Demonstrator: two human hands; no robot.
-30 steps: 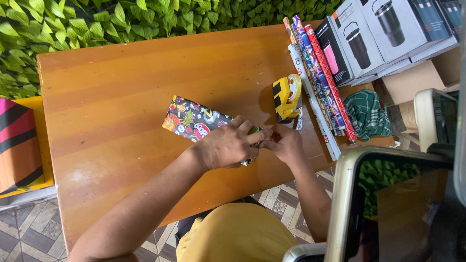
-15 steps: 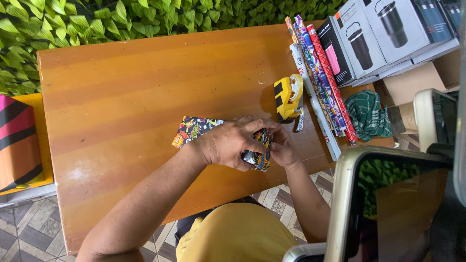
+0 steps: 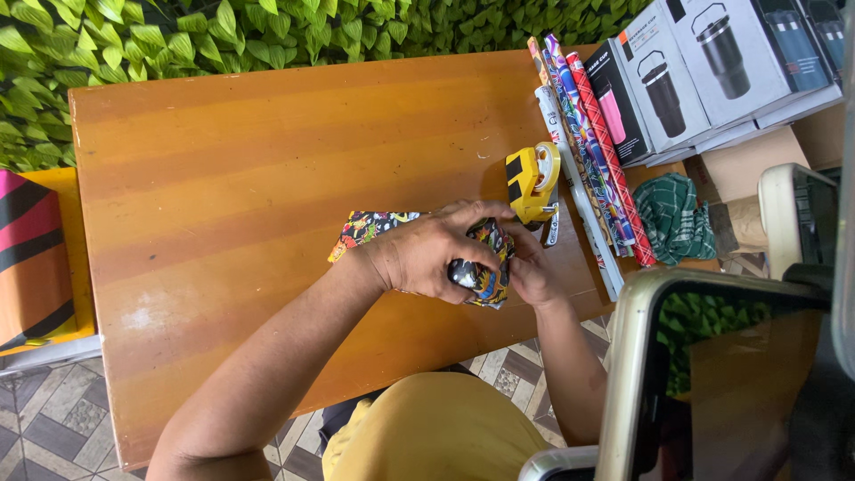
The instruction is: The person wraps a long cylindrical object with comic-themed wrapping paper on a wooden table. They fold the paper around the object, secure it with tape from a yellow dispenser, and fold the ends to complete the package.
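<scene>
The wooden worktop [image 3: 267,178] fills most of the view, backed by a leafy green wall [image 3: 178,36], with flat boxes [image 3: 712,71] picturing tumblers stacked at its far right corner. Beside them lie several rolls of patterned paper [image 3: 588,151], then a folded green cloth [image 3: 672,218] off the worktop's edge, and a yellow tape dispenser [image 3: 532,181] just beyond the hands. At the near edge, the parcel [image 3: 419,254] sits half-wrapped in glossy cartoon-print paper, one end flat on the wood, the other end gathered up between both hands. The left hand [image 3: 427,258] lies over the top, its fingers clenched down on the folded paper; the right hand [image 3: 533,272] cups the end from the far side, fingers pinching the same fold. The sheet looks thin, light and slick, so it will likely crease sharply, slide under a loose grip and tear if pulled at a corner. What is inside cannot be seen; judging by the bulge it seems small and firm enough to fold against. The best hold is probably on the folded end itself, pressing flaps flat against the core rather than gripping loose paper.
</scene>
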